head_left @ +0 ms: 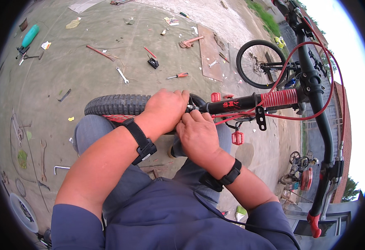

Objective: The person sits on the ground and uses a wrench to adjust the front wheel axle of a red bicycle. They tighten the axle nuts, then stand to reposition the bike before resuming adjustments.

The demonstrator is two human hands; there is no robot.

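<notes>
A black bicycle with red cables (301, 118) leans across in front of me, its handlebar (320, 110) at the right and a knobby tire (118, 103) at the left, over my knees. My left hand (166, 109) reaches over the tire with fingers curled down beside the fork. Against it, my right hand (199, 133) is closed with bent fingers, close to the red cables. Between the hands shows a small metal part (189, 108). My fingertips and whatever they pinch are hidden. A red spring-like sleeve (280, 98) surrounds the frame tube, and a red pedal (238, 138) hangs below.
Beyond the wheel lie a wrench (122, 75), a screwdriver (178, 76), a small black tool (152, 63) and a red pipe wrench (191, 42). Another bicycle's wheel (238, 62) is at the far right. A green bottle (30, 36) lies far left, a white basin (16, 208) near left.
</notes>
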